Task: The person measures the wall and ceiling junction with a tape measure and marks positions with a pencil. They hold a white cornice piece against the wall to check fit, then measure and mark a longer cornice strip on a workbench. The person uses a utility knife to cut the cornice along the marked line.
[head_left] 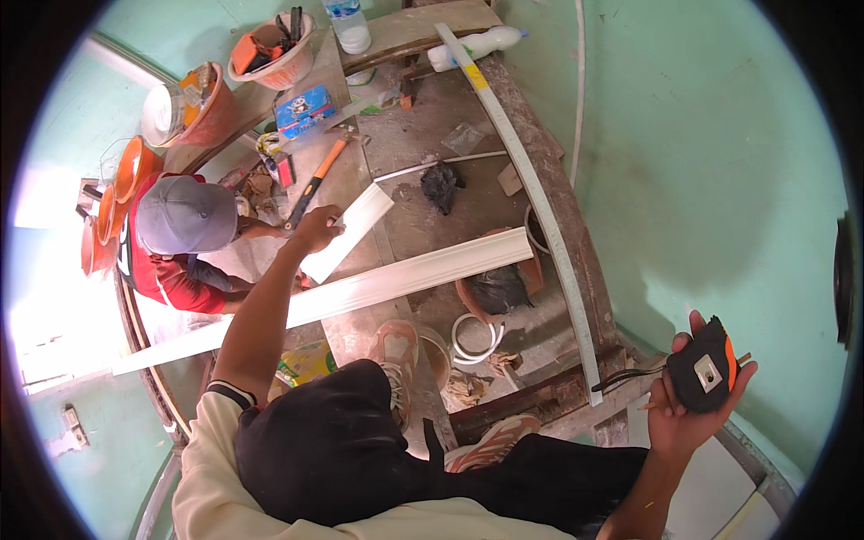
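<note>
My left hand (317,229) is closed on the near edge of a short white moulding piece (355,227), which slants up to the right. Out at the right, my right hand (688,405) grips a black and orange tape measure (706,367) with a dark strap hanging off it. A thin stick, perhaps a pencil, pokes out beside the same fingers. Below the short piece, a long white moulding (405,281) crosses the planks. A co-worker (184,225) in a grey cap and red shirt crouches at the left, one hand close to the short piece and the other near a hammer (317,184).
A long metal straightedge (531,180) runs along the right side of the planks. Buckets (274,54) of tools, a blue box (304,110) and water bottles (346,25) stand at the back. Black bags (443,186) and a white hose coil (477,339) lie lower down. Green walls surround the platform.
</note>
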Available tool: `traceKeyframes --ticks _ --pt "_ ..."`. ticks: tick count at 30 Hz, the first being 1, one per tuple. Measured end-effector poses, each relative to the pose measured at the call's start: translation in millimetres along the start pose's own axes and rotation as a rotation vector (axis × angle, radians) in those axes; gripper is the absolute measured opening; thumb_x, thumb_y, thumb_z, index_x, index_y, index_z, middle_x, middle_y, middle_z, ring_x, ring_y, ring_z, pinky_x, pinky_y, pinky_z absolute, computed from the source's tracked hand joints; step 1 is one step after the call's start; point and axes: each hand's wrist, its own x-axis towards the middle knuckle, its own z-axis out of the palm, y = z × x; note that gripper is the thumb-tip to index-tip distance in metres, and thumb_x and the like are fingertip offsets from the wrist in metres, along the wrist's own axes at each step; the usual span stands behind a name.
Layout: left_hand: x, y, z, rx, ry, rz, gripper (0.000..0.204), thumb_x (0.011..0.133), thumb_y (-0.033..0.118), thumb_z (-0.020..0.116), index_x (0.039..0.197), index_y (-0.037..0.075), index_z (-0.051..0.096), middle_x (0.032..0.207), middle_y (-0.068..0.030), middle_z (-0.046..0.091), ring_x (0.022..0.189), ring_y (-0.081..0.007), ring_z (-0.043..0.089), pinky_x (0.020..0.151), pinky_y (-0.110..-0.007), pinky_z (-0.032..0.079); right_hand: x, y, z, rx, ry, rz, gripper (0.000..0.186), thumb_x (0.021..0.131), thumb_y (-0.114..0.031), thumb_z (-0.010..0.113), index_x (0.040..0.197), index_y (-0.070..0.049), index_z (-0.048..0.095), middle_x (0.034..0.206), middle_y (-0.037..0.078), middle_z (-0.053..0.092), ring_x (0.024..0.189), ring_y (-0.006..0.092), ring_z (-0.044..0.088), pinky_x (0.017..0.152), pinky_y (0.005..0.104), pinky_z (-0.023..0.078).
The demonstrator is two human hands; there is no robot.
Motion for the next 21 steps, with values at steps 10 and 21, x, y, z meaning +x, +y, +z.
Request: traceKeyframes --ticks 10,21 --pt "10.3 -22.4 3.0 -0.047 0.101 0.011 0.041 0.099 0.012 0.069 0.138 0.002 0.066 0.121 -0.0178 0.078 0.111 -0.0312 0.075 0.095 -0.040 0.058 2.9 -2.4 -16.8 0.004 -0.055 0.040 0.092 0.109 -0.072 0.030 0.159 0.006 0.036 0.119 0.026 0.066 0.044 0.0088 0.042 0.035 0.0214 0.035" --pt "2.5 -16.0 0.1 -0.097 0.114 0.081 0.036 0.100 0.017 0.068 0.133 0.001 0.068 0.120 -0.0172 0.078 0.114 -0.0294 0.075 0.099 -0.041 0.058 8.4 0.3 -20.8 0.062 -0.117 0.051 0.095 0.108 -0.073 0.031 0.156 0.008 0.039 0.121 0.027 0.064 0.046 0.0086 0.043 0.039 0.0216 0.037"
